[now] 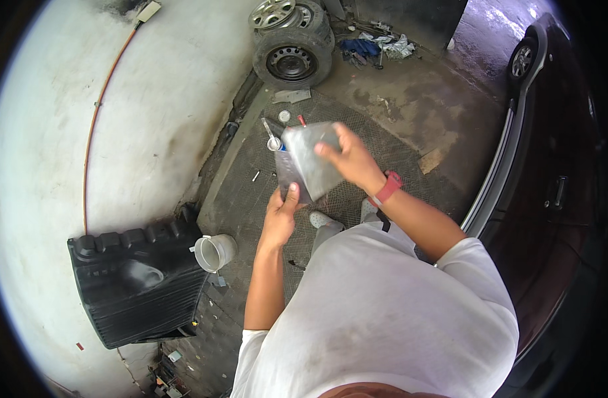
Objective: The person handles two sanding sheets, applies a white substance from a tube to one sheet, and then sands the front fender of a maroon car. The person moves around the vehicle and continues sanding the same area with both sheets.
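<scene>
Two thin flat grey panels meet along a slanting edge in front of me, a paler grey sheet (315,159) and a darker sheet (291,174). Whether they are one folded piece or two, I cannot tell. My left hand (282,215) pinches the darker one at its lower edge, thumb on top. My right hand (354,158), slightly blurred, grips the paler one by its upper right side, with its thumb over the face. Just beyond, on the floor, are a small open white pot (274,144), a spatula (267,126), a round white lid (284,116) and a red-tipped item (301,121).
A white bucket (216,253) stands at left beside a large black plastic panel (141,285) leaning on the wall. Stacked wheels (292,60) are at the far end, near crumpled rags (374,48). A dark red car (549,192) lines the right side.
</scene>
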`<action>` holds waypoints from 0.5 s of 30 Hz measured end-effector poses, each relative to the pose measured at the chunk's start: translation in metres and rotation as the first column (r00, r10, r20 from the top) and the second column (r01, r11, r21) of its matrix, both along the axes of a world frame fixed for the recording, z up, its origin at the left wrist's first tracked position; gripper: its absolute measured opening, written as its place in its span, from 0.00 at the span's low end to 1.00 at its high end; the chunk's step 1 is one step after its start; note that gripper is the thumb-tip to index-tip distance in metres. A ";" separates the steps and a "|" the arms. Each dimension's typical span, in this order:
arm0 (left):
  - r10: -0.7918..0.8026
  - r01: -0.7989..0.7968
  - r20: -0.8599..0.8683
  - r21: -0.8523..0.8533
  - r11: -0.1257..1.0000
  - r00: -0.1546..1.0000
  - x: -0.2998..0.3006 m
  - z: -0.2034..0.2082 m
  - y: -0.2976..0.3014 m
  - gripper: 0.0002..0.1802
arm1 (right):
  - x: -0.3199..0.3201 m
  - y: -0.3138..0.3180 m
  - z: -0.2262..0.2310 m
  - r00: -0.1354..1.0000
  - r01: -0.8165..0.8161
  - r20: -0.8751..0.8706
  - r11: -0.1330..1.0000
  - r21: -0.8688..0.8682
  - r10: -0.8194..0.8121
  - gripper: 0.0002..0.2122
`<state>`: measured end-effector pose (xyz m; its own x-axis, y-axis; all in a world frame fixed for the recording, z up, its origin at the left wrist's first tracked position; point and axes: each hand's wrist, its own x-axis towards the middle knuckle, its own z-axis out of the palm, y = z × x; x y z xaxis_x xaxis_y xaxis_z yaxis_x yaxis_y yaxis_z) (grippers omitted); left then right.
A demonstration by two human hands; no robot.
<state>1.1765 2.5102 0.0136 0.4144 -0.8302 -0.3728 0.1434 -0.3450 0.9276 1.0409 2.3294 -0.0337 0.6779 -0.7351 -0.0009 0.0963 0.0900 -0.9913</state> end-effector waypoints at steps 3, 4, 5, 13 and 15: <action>0.064 -0.155 -0.419 -0.187 0.970 0.906 -0.004 0.002 -0.008 0.40 | 0.008 0.005 -0.003 0.997 -0.065 0.047 0.975 0.213 0.056 0.24; 0.043 -0.233 -0.602 -0.242 0.942 0.798 -0.006 0.004 -0.010 0.42 | 0.007 0.016 0.003 0.988 -0.146 0.084 0.964 0.222 0.130 0.25; 0.042 -0.265 -0.719 -0.200 0.943 0.693 0.001 0.006 -0.007 0.37 | 0.009 0.027 -0.007 0.973 -0.233 0.042 0.960 0.154 0.229 0.28; 0.389 -0.432 -0.262 -0.133 0.892 0.883 0.013 -0.005 0.002 0.28 | -0.014 0.040 0.006 0.965 -0.172 0.263 0.732 0.659 -0.010 0.30; 0.357 -0.400 -0.217 -0.206 0.893 0.909 0.006 -0.005 0.003 0.27 | -0.020 0.041 -0.014 0.987 -0.110 0.157 0.624 0.774 -0.021 0.26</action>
